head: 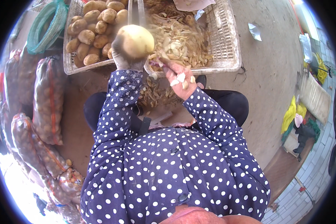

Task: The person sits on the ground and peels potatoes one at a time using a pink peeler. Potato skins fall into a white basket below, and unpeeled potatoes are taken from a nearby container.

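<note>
My left hand [123, 57], in a dirty pale glove, holds up a mostly peeled potato [137, 40] in front of the plastic crates. Bits of peel cling to the back of my right hand [180, 78], which is bare and sits low at the near rim of the right-hand crate [229, 44]. Its fingers are curled round something small and reddish that I cannot make out. Under and beyond it lies a heap of potato peelings [179, 36]. Unpeeled potatoes [100, 27] fill the left-hand crate [92, 65].
More peelings [155, 92] lie on the floor between my knees. Filled mesh sacks [49, 100] stand at the left, below a roll of green netting [46, 28]. A foil scrap [254, 31] lies right of the crates; yellow bags [289, 114] and a board [315, 95] are farther right.
</note>
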Demonstrator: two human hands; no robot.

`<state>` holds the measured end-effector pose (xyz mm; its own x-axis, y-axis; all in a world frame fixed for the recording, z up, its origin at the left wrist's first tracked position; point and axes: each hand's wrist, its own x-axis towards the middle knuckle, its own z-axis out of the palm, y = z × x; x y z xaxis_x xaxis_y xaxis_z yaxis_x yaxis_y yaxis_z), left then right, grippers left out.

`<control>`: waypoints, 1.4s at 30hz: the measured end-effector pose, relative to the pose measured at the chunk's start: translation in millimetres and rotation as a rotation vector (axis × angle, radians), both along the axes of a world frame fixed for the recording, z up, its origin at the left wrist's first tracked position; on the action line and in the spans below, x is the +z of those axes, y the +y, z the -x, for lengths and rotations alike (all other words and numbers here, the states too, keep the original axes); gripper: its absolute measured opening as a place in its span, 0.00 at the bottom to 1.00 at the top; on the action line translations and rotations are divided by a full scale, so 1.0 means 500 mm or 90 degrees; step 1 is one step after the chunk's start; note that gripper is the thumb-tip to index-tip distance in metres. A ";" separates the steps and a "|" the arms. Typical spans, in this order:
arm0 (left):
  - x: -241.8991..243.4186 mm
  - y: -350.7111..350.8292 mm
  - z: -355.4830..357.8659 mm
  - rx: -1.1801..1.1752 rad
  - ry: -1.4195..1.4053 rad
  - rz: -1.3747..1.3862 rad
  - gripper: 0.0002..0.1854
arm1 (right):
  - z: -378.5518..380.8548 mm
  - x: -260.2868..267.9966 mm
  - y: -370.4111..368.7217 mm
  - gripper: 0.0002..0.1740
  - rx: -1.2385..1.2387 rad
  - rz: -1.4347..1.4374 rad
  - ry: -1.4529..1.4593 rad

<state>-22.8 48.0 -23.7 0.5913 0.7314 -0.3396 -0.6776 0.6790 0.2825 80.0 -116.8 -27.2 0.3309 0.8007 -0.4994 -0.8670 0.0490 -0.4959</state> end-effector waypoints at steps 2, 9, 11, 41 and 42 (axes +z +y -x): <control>-0.001 0.003 -0.002 -0.005 -0.014 -0.028 0.32 | -0.002 -0.003 -0.016 0.18 0.078 0.038 -0.503; 0.007 0.008 0.001 -0.082 -0.006 -0.029 0.34 | -0.021 0.029 -0.022 0.19 0.153 0.082 -0.778; 0.008 0.007 0.010 -0.110 -0.045 -0.051 0.34 | -0.017 0.039 -0.027 0.19 0.153 0.048 -0.778; -0.003 -0.026 -0.020 -0.081 0.076 -0.012 0.37 | 0.019 0.061 -0.038 0.21 0.097 0.004 -0.564; 0.000 -0.014 -0.019 -0.072 0.022 -0.027 0.38 | 0.028 0.057 -0.044 0.21 0.151 0.014 -0.428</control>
